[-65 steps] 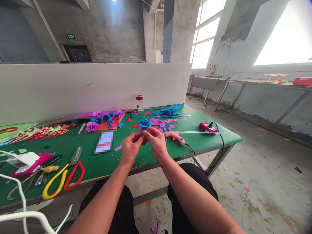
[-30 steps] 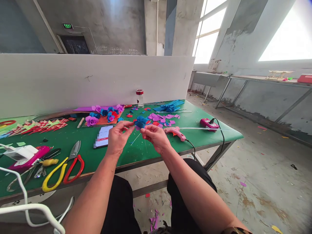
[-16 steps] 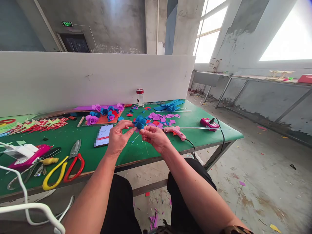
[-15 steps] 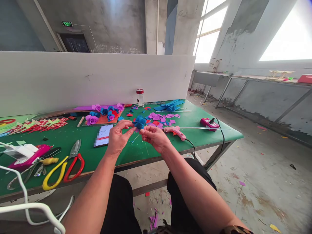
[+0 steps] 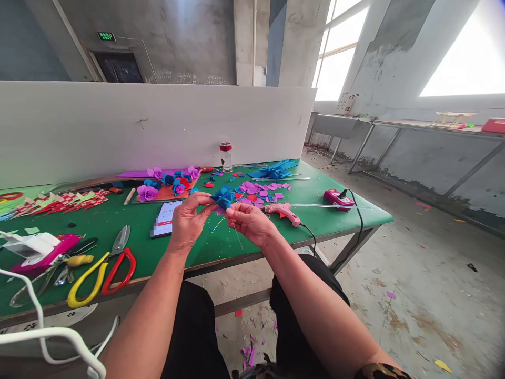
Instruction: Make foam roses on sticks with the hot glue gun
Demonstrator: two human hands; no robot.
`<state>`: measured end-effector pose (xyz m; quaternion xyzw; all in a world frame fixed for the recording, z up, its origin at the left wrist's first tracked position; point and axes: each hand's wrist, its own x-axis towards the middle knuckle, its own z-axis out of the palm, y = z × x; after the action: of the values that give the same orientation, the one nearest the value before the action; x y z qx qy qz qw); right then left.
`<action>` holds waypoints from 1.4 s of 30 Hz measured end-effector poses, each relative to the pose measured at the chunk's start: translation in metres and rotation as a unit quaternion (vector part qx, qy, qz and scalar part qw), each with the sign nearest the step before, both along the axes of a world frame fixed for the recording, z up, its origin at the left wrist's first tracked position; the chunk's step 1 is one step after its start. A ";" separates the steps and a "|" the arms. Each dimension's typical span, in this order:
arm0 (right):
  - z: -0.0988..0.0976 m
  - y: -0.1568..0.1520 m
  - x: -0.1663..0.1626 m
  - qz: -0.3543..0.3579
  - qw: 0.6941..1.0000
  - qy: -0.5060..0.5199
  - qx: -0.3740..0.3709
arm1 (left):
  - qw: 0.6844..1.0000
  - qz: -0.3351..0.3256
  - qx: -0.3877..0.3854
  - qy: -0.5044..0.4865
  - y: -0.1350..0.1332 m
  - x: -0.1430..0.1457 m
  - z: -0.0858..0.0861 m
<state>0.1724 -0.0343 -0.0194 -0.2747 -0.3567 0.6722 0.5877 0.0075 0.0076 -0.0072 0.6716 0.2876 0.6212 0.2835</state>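
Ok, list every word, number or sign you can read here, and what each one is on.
"EXIT": green sign on the back wall; the characters above it are too small to read surely.
"00:20", apparently: phone screen beside the left hand; blurred, the rest unreadable.
Too small to read: pale writing low on the visible back wall.
No other text can be made out.
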 end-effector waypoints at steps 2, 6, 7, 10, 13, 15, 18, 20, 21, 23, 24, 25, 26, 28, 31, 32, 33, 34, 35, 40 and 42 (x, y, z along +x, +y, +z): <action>0.002 0.000 0.000 -0.028 1.000 0.009 0.009 | 0.999 0.005 -0.023 -0.044 0.000 0.002 -0.001; 0.006 -0.002 -0.001 -0.079 0.996 0.022 0.028 | 0.982 -0.037 -0.163 -0.089 -0.001 0.008 -0.004; 0.006 -0.002 -0.001 -0.085 0.996 0.022 0.030 | 0.973 -0.062 -0.205 -0.085 -0.002 0.010 -0.005; 0.006 -0.003 -0.003 -0.087 0.995 0.013 0.036 | 0.949 -0.123 -0.278 -0.088 -0.005 0.017 -0.006; 0.003 -0.001 -0.004 -0.080 0.996 -0.001 0.041 | 0.940 -0.140 -0.288 -0.118 -0.006 0.020 -0.007; 0.002 0.000 -0.005 -0.077 0.996 -0.003 0.042 | 0.937 -0.135 -0.292 -0.135 -0.005 0.019 -0.008; 0.000 0.000 -0.005 -0.074 0.996 -0.002 0.047 | 0.934 -0.129 -0.301 -0.145 -0.003 0.018 -0.009; 0.000 0.000 -0.004 -0.076 0.996 -0.007 0.051 | 0.933 -0.131 -0.302 -0.145 -0.001 0.017 -0.009; 0.000 0.000 -0.004 -0.078 0.995 -0.011 0.053 | 0.934 -0.131 -0.300 -0.143 -0.001 0.016 -0.009; 0.000 -0.001 -0.004 -0.084 0.995 -0.021 0.058 | 0.937 -0.127 -0.295 -0.140 -0.001 0.016 -0.009; 0.000 -0.001 -0.004 -0.087 0.994 -0.027 0.061 | 0.938 -0.124 -0.293 -0.139 -0.002 0.016 -0.009; 0.001 -0.002 -0.004 -0.091 0.993 -0.033 0.064 | 0.938 -0.122 -0.293 -0.138 -0.002 0.016 -0.008; 0.001 -0.002 -0.004 -0.094 0.993 -0.037 0.067 | 0.938 -0.121 -0.295 -0.138 -0.002 0.016 -0.008; 0.001 -0.002 -0.005 -0.100 0.992 -0.043 0.069 | 0.936 -0.122 -0.297 -0.141 -0.001 0.016 -0.009; 0.001 -0.001 -0.006 -0.108 0.990 -0.046 0.072 | 0.934 -0.129 -0.299 -0.149 -0.001 0.016 -0.010; 0.001 -0.001 -0.006 -0.110 0.990 -0.048 0.076 | 0.932 -0.132 -0.302 -0.153 0.000 0.016 -0.010; 0.001 -0.001 -0.006 -0.112 0.989 -0.051 0.079 | 0.929 -0.136 -0.306 -0.158 0.000 0.016 -0.011; 0.001 0.000 -0.006 -0.114 0.989 -0.054 0.082 | 0.926 -0.141 -0.310 -0.163 0.000 0.016 -0.011; 0.000 0.000 -0.006 -0.116 0.988 -0.058 0.083 | 0.922 -0.147 -0.315 -0.170 0.000 0.016 -0.011; 0.000 0.000 -0.006 -0.127 0.985 -0.069 0.091 | 0.902 -0.184 -0.337 -0.197 -0.002 0.017 -0.009; 0.000 0.000 -0.009 -0.139 0.984 -0.067 0.094 | 0.893 -0.193 -0.348 -0.210 -0.002 0.018 -0.009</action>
<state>0.1634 -0.0344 -0.0193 -0.3089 -0.4154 0.5278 0.6735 0.0257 0.0059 -0.0162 0.4264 0.2837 0.5412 0.6669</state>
